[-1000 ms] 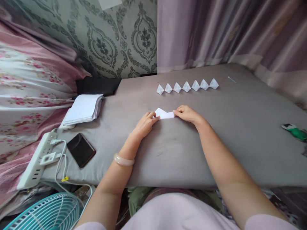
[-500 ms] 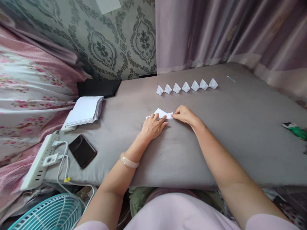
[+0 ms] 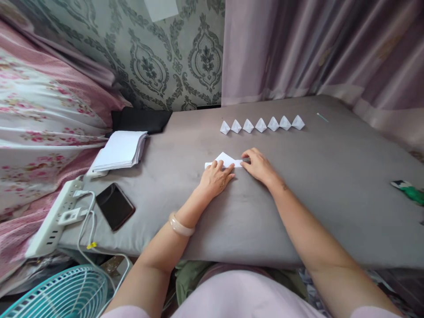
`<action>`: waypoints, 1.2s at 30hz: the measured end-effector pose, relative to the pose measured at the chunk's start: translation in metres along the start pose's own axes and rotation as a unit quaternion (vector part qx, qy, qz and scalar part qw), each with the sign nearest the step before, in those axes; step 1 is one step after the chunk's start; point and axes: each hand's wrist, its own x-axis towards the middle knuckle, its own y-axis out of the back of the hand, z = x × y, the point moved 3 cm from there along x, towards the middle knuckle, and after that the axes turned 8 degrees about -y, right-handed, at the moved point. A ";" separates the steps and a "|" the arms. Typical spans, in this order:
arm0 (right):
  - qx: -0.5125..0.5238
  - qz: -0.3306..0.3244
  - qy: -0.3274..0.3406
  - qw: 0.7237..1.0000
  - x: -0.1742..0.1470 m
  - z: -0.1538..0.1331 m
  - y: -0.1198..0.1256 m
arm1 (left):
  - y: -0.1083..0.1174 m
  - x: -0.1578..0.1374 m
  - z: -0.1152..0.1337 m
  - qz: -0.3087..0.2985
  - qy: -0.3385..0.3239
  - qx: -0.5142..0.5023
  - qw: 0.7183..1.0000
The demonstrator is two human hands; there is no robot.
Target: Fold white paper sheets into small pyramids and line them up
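A folded piece of white paper [image 3: 224, 157] lies flat on the grey-covered table, with a peak in the middle and a narrow strip out to each side. My left hand [image 3: 216, 178] rests on its lower part with fingers spread, pressing it down and hiding some of it. At the strip's right end is my right hand [image 3: 260, 167], its thumb touching or very near the paper and its index finger raised apart from the thumb. Behind the hands, several small folded white paper shapes [image 3: 261, 125] with pointed tops stand in a row.
To the left are a stack of white paper [image 3: 117, 150], a black flat item [image 3: 142, 121], a phone [image 3: 115, 206] and a power strip [image 3: 54, 221] with cables. A teal fan [image 3: 62, 296] stands below the table edge. A green object [image 3: 410, 191] lies far right.
My right thumb and index finger have parted from a pinch at the paper's right end. My left hand stays on the paper. The whole view has shifted slightly.
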 end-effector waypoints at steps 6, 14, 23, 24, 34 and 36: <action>-0.053 -0.035 0.083 0.994 -0.021 -0.036 -0.021 | 0.002 -0.003 -0.002 0.014 0.000 -0.031 0.999; -0.179 -0.040 0.091 0.979 -0.040 -0.059 -0.020 | -0.004 -0.018 -0.004 0.000 0.006 -0.062 0.998; -0.235 -0.066 0.064 0.968 -0.046 -0.069 -0.020 | 0.000 -0.024 0.001 -0.055 0.163 -0.027 0.985; -0.239 -0.064 0.056 0.967 -0.046 -0.068 -0.019 | 0.002 -0.024 0.001 -0.055 0.162 -0.025 0.985; -0.253 -0.017 -0.002 0.967 -0.047 -0.060 -0.015 | 0.001 -0.026 0.001 -0.042 0.185 -0.029 0.981; -0.254 -0.005 -0.004 0.967 -0.046 -0.057 -0.014 | 0.002 -0.025 0.000 -0.019 0.177 -0.025 0.984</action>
